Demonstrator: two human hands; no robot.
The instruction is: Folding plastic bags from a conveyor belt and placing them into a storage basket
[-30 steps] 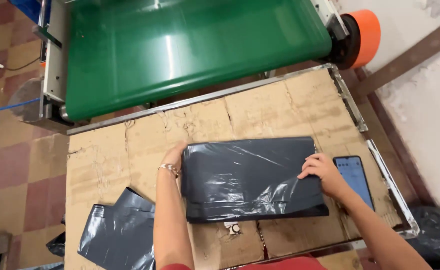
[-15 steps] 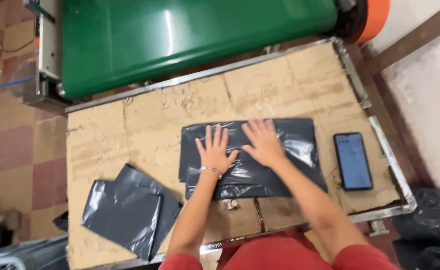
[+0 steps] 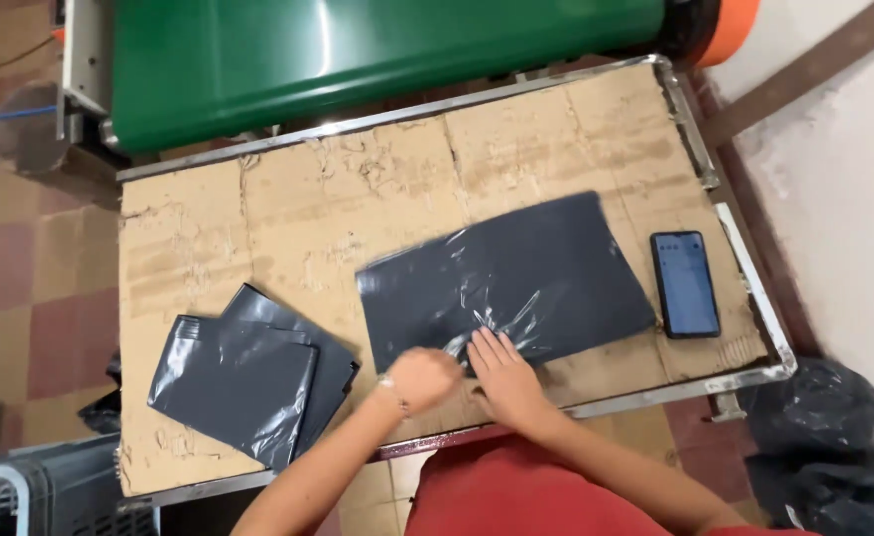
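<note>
Both hands at near edge of grey plastic bag [image 3: 516, 278], long axis L-R. Left hand [image 3: 422, 377] grip curled, contents unclear; right hand [image 3: 501, 372] flat, open, pressing bag.

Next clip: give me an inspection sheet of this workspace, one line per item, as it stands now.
Surface: metal-framed table covered with worn brown cardboard.
Job's things: large dark grey plastic bag lying flat, crinkled at its near edge.
Clutter: folded dark grey plastic bags stacked at the left; black smartphone at the right, screen lit.
Grippers: left hand closed at the bag's near edge; right hand flat, fingers on the bag.
Cables: blue cable on the floor, far left.
Surroundings: green roller machine behind the table; black sacks at the right; tiled floor.
</note>
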